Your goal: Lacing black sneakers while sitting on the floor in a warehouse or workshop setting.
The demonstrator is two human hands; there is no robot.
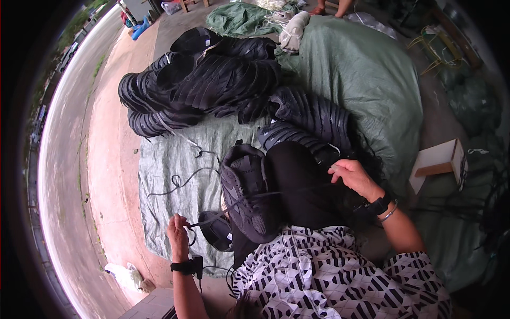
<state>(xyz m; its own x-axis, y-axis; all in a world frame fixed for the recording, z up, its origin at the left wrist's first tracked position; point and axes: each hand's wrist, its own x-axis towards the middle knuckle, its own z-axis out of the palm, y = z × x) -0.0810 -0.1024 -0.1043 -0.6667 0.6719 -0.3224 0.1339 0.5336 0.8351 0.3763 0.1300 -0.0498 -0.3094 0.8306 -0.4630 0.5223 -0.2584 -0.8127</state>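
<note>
A dark grey sneaker (241, 186) rests on my lap, toe toward me, its opening at the far end. A dark shoelace (265, 194) stretches across its front between my two hands. On the left, my left hand (178, 228) pinches one side of the lace, with a short loop hanging beside the fingers. Out to the right, my right hand (353, 178) is closed on the other side of the lace with thumb and fingertips. A second dark shoe (217, 231), partly hidden by the sneaker, lies between it and my left hand.
Ahead are piled bundles of dark shoe parts (212, 80); more bundles (308, 125) lie beyond my knee. A loose lace (178, 183) curls on the pale green sheet (159, 223). To the right stand a large green covered heap (361, 69) and an open white box (438, 162).
</note>
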